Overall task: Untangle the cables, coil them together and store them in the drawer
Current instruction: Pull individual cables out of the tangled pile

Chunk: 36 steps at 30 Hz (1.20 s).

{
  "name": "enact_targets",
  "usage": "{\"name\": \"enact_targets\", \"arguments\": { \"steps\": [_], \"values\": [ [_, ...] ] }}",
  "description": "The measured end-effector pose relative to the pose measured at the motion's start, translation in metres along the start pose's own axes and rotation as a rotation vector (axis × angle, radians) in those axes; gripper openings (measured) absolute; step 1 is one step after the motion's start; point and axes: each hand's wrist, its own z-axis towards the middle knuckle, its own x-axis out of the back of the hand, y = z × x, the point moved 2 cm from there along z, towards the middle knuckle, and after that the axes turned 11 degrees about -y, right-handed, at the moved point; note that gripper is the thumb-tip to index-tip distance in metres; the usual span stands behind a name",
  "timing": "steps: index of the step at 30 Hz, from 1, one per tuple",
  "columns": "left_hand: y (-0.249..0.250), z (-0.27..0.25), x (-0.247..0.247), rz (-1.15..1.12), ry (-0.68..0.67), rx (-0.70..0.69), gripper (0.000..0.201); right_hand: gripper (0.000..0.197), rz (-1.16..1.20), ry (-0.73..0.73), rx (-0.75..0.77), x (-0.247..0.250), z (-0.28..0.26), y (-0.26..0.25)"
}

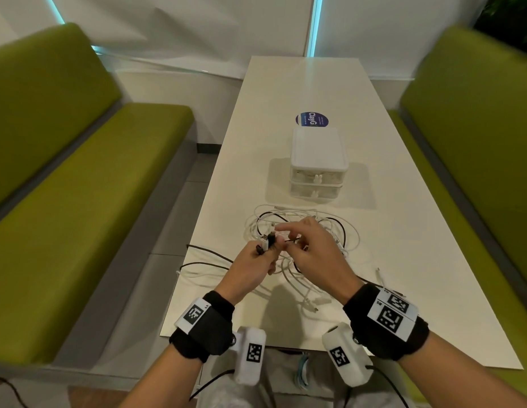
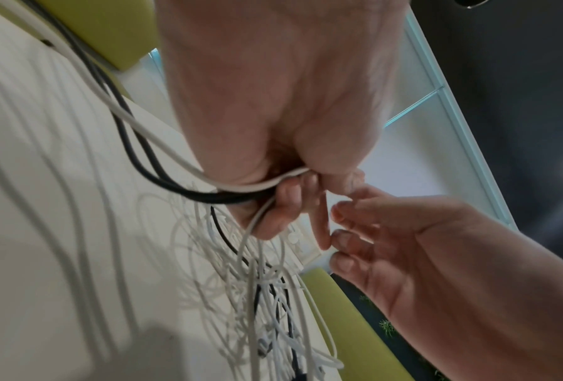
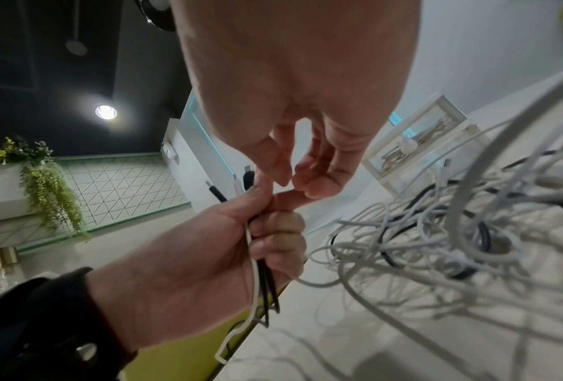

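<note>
Café booth: green benches [image 1: 79,201], long white table [image 1: 374,231]

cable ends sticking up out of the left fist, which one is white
The middle end of the three above the left hand: a white cable with a thin silver tip. The black ends either side of it are dark-sleeved.

Pretty much a diner booth setup: a long glossy white table [image 1: 286,92] runs down the middle, with a padded lime-green bench [image 1: 79,178] on its left and a matching lime-green bench seat [image 1: 474,119] on its right. Past the table's far end there's a white panelled wall [image 1: 197,25] with thin teal light strips [image 1: 315,25]. Grey tiled floor [image 1: 168,231] left of the table. A round ceiling spotlight [image 3: 105,112] glows overhead, trailing green plants [image 3: 50,190] below it.
</note>
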Motion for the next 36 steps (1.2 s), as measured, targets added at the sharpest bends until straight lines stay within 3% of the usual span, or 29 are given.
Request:
{"name": "enact_targets", "arguments": {
  "steps": [5,8,10,12,15,19,21,25,27,30,36],
  "values": [
    [0.002,0.001,0.001,-0.188,0.126,-0.043,0.052,0.051,0.155,0.017,-0.047,-0.007,-0.011,0.0],
    [0.007,0.0,0.003,-0.317,0.199,-0.113,0.053,0.06,0.179,-0.107,-0.046,-0.018,-0.012,0.001],
    [0.01,-0.001,0.006,-0.4,0.216,-0.141,0.052,0.055,0.078,-0.258,-0.045,-0.027,-0.011,0.009],
    [0.017,-0.004,0.009,-0.406,0.206,-0.172,0.053,0.039,-0.178,-0.341,-0.045,-0.035,-0.009,0.018],
    [0.033,-0.012,0.013,-0.385,0.206,-0.232,0.052,0.025,-0.518,-0.244,0.077,-0.04,-0.009,0.025],
    [0.055,-0.023,0.013,-0.367,0.164,-0.24,0.051,0.005,-0.509,-0.018,0.202,-0.029,-0.001,0.03],
    [0.055,-0.022,0.008,-0.206,0.174,-0.18,0.05,0.005,-0.515,0.015,0.2,-0.022,0.004,0.027],
    [0.031,-0.008,-0.001,0.528,0.25,-0.057,0.034,0.012,-0.506,-0.004,0.098,-0.01,0.007,0.026],
    [0.015,-0.002,-0.005,0.793,0.195,0.084,0.029,0.013,-0.56,-0.016,0.095,-0.004,0.005,0.027],
    [0.005,0.001,-0.011,0.953,0.05,0.228,0.023,0.008,-0.714,-0.041,0.114,-0.002,-0.001,0.029],
    [0.026,-0.003,0.002,0.888,0.122,0.182,0.035,0.015,-0.781,0.013,0.137,-0.001,0.003,0.04]
  ]
}}
